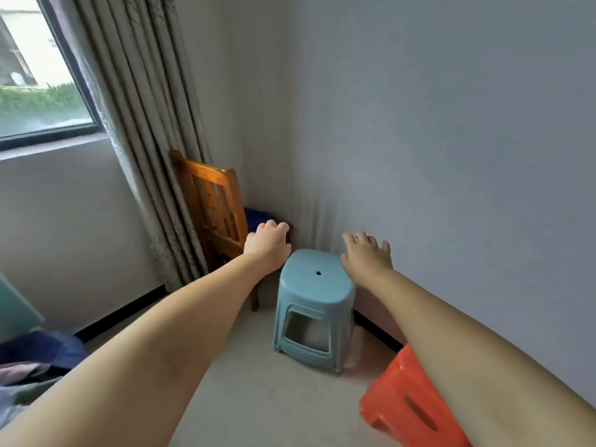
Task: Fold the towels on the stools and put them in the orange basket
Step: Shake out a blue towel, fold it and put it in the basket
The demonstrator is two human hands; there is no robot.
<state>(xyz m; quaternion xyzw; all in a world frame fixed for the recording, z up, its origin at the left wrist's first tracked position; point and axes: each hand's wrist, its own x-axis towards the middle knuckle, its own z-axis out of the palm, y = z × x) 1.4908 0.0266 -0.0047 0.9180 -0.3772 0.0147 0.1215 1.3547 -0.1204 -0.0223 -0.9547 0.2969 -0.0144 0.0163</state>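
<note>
A light blue plastic stool [314, 295] stands in the room's corner, its seat bare with a small hole in the middle. Both my arms reach out toward it. My left hand [267, 245] hovers at the stool's left, fingers loosely curled, holding nothing. My right hand [367, 256] hovers over the stool's right edge with fingers spread and empty. An orange plastic item [406, 404], a stool or the basket, shows at the lower right, partly hidden by my right forearm. No towel is in sight.
A wooden chair [214, 204] with something dark blue [254, 217] on its seat stands left of the stool, against a beige curtain [145, 124]. A window [38, 75] is at upper left. Dark blue fabric [42, 350] lies at the lower left. Grey walls close the corner.
</note>
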